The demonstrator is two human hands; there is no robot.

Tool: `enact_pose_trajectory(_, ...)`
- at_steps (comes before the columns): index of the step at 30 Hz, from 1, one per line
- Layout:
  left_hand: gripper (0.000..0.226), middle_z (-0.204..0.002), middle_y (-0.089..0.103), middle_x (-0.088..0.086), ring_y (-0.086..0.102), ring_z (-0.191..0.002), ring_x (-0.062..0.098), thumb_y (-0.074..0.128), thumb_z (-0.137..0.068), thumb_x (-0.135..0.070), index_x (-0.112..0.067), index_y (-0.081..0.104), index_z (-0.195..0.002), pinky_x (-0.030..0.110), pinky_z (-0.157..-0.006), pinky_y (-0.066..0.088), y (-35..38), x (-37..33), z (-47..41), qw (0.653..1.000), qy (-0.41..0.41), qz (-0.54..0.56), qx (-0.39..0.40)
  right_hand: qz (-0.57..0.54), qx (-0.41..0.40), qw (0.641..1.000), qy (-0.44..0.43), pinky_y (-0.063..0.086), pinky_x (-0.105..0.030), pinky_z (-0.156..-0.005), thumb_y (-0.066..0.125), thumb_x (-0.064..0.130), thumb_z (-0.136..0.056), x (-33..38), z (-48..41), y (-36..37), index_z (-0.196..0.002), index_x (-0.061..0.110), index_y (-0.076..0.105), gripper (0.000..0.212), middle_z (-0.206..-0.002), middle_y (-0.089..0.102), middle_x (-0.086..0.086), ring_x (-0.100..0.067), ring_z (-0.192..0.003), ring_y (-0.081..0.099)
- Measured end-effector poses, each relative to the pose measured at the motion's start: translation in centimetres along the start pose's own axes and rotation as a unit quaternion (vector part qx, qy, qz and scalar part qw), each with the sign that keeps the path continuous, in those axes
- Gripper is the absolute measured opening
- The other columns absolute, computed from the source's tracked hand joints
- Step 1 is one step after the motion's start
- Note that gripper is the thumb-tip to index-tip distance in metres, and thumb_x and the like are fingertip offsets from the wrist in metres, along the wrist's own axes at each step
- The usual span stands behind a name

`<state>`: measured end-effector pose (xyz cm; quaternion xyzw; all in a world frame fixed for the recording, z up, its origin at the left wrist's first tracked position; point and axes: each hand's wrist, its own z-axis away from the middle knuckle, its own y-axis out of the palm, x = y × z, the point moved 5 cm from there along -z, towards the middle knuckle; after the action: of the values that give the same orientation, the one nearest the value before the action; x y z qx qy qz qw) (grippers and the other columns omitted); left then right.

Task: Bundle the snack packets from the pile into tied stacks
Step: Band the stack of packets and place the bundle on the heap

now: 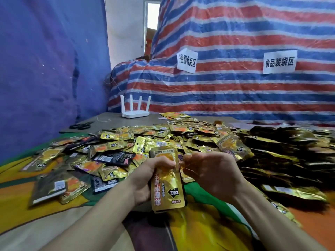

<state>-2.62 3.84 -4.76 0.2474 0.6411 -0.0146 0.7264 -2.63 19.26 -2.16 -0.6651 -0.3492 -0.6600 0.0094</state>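
Head camera, sole view. Left hand point(145, 178) is clenched round a stack point(167, 192) of gold packets, held upright on the near side of the pile point(145, 140); the stack's top edge overlaps the pile's near fringe. Right hand point(210, 171) sits against the stack's right edge, fingertips pinching what looks like a thin thread point(188, 170). The thread is too fine and blurred to confirm any wrap around the stack.

Right of the pile: heap of darker packets point(290, 151); tied or loose, cannot tell. Beyond the pile, to the left: scissors point(80, 126), loose bit of string point(103, 120), white router point(135, 111).

Judgement: tying step in hand for this one stack. The pile is large and unbundled, so the task is far from done. Next move likely calls for a firm left grip to hold the packets square while the right hand draws the thread snug and knots it. Slack risks the slick foil fanning out.
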Motion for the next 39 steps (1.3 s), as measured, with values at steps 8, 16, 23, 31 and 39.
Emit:
enact_pose_trajectory(8,0.039,-0.084,0.072,0.014,0.069,-0.065,0.025,0.078,-0.055,-0.014,-0.003,0.079,-0.093,0.033,-0.063,0.060,0.4,0.2,-0.1,1.000,-0.010,0.012,0.006,-0.043,0.024,0.998,-0.040,0.061,-0.041,-0.085,0.053,0.003,-0.089,0.3,-0.3,-0.3,-0.093,0.006,0.080,0.027,-0.073,0.063,-0.003,-0.018,-0.065,0.064)
enact_pose_trajectory(16,0.050,-0.091,0.072,0.014,0.066,-0.071,0.027,0.082,-0.052,-0.017,-0.005,0.075,-0.099,0.036,-0.074,0.056,0.6,0.5,-0.1,1.000,-0.022,0.003,0.011,-0.042,-0.028,0.997,-0.051,0.057,-0.020,-0.052,0.067,0.002,-0.078,-0.3,-0.1,0.2,-0.102,0.021,0.082,0.034,-0.116,0.074,-0.015,-0.007,-0.050,0.061)
enact_pose_trajectory(23,0.041,-0.093,0.069,0.015,0.064,-0.078,0.028,0.078,-0.060,-0.009,-0.004,0.074,-0.100,0.045,-0.088,0.053,1.0,0.8,-0.2,0.997,-0.029,0.067,0.023,-0.028,-0.086,0.994,-0.056,0.052,-0.016,-0.044,0.073,0.002,-0.072,-0.9,0.0,0.5,-0.107,0.009,0.079,0.037,-0.092,0.077,-0.011,-0.011,-0.052,0.065)
enact_pose_trajectory(31,0.020,-0.080,0.074,0.015,0.072,-0.062,0.027,0.069,-0.068,-0.012,-0.003,0.080,-0.082,0.038,-0.061,0.061,1.8,0.8,-0.1,0.991,-0.001,0.126,0.045,-0.069,-0.074,0.993,-0.058,0.055,-0.016,-0.048,0.076,0.009,-0.069,-1.0,0.0,1.2,-0.101,0.011,0.082,0.033,-0.079,0.073,-0.005,-0.010,-0.054,0.063)
enact_pose_trajectory(39,0.036,-0.082,0.070,0.016,0.067,-0.063,0.029,0.074,-0.062,-0.015,-0.001,0.073,-0.096,0.039,-0.068,0.059,1.1,0.8,-0.2,0.995,-0.017,0.095,0.006,-0.034,-0.089,0.993,-0.064,0.061,-0.023,-0.064,0.073,0.010,-0.078,-1.1,-0.2,0.3,-0.113,0.001,0.075,0.036,-0.110,0.074,-0.022,-0.025,-0.085,0.077)
